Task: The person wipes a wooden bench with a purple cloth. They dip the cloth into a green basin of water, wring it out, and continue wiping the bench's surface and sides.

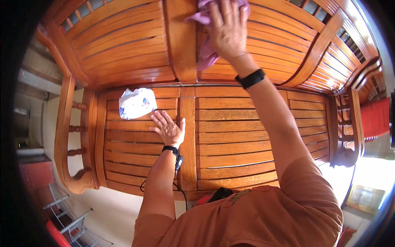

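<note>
My right hand lies flat over a purple cloth, pressing it against the slatted backrest of a varnished wooden bench, just right of a wide upright board. Part of the cloth is hidden under the palm. My left hand is spread on the seat slats with nothing in it. Just beyond its fingertips rests a crumpled white packet or cloth with blue marks; which of the two it is, I cannot tell. Both wrists wear black bands.
Curved wooden armrests bound the bench at the left and right. A metal ladder-like frame stands on the floor at lower left. A black cable hangs by the seat's front edge. Something red is beyond the right armrest.
</note>
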A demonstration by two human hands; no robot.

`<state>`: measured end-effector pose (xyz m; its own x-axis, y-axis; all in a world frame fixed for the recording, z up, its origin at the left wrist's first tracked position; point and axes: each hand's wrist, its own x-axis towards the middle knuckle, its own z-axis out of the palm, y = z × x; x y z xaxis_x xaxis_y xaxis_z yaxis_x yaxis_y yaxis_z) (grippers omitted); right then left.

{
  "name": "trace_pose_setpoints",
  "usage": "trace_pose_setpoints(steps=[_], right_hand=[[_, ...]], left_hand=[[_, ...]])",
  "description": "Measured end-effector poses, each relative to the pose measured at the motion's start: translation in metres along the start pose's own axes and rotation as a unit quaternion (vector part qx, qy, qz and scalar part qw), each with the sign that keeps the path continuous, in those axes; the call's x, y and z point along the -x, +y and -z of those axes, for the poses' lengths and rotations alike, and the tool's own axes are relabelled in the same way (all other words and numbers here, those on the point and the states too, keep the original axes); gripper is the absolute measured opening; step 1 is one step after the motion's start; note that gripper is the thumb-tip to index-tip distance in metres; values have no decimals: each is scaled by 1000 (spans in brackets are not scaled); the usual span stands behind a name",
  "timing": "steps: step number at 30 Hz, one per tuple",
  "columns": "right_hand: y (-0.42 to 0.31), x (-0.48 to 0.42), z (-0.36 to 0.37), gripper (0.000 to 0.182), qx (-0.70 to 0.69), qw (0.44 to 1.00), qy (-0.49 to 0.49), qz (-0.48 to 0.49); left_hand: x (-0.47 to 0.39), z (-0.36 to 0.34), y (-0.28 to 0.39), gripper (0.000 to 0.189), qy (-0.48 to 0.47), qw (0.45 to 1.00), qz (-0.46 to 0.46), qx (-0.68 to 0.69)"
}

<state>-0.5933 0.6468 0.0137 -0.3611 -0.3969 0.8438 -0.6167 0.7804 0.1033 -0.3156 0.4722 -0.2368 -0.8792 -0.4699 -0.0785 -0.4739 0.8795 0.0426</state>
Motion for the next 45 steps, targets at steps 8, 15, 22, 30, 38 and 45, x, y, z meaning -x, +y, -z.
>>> trace_pose_setpoints(steps=[8,15,22,30,38,45], right_hand=[[13,167,7,50,30,957,-260,127],[161,80,53,64,157,903,23,-400],[100,111,-3,56,238,951,-13,-195],[70,58,12,57,168,966,-192,35],[228,103,70,61,166,945,85,-270],[150,257,31,60,115,879,71,-458]], left_hand=[[2,5,6,99,-8,1000,2,-14],[4,17,9,98,-28,999,14,-9],[-2,9,16,99,-21,999,-4,-33],[-1,20,17,99,-48,998,12,-43],[3,18,18,99,-62,997,15,-51],[1,0,10,100,-25,998,4,-56]])
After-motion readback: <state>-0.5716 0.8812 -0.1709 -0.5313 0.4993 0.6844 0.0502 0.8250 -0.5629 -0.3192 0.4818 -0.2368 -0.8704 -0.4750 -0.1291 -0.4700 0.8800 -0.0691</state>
